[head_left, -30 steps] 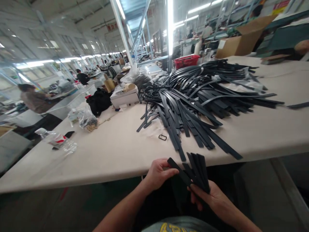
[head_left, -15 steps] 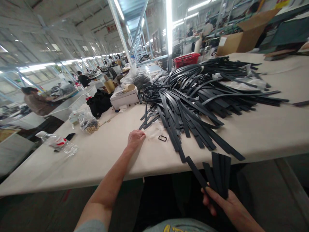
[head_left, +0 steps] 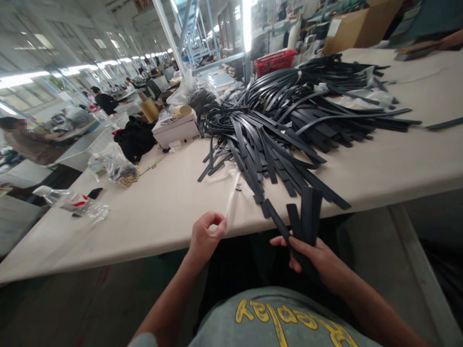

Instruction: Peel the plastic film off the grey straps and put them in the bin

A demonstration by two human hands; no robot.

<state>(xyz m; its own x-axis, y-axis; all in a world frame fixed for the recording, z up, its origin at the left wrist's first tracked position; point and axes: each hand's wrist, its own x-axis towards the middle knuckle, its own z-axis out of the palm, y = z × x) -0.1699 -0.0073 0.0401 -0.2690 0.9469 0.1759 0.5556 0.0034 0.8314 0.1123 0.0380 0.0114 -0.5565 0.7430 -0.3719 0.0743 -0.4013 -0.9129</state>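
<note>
My left hand point(head_left: 205, 237) pinches the end of a thin, whitish see-through plastic piece point(head_left: 233, 195) at the table's front edge; the plastic stretches back toward the strap pile. My right hand point(head_left: 318, 260) grips several flat black straps point(head_left: 310, 212), their ends fanned upward in front of the table edge. One strap in that hand slants left and touches or overlaps the pile's nearest ends. A large heap of black straps point(head_left: 249, 130) lies across the middle of the table, in front of both hands.
To the left lie a plastic bottle point(head_left: 74, 201), a clear bag of small brass-coloured parts point(head_left: 121, 168), a black bundle point(head_left: 135, 139) and a white box point(head_left: 176, 129). A red basket point(head_left: 275, 62) and a cardboard box point(head_left: 356, 29) stand behind. A seated person point(head_left: 31, 140) is at far left.
My left hand has drawn back toward me, pulling the plastic up off the table. The plastic now mostly covers the small black rectangular ring. My right hand still holds the straps; the view has tilted down.
</note>
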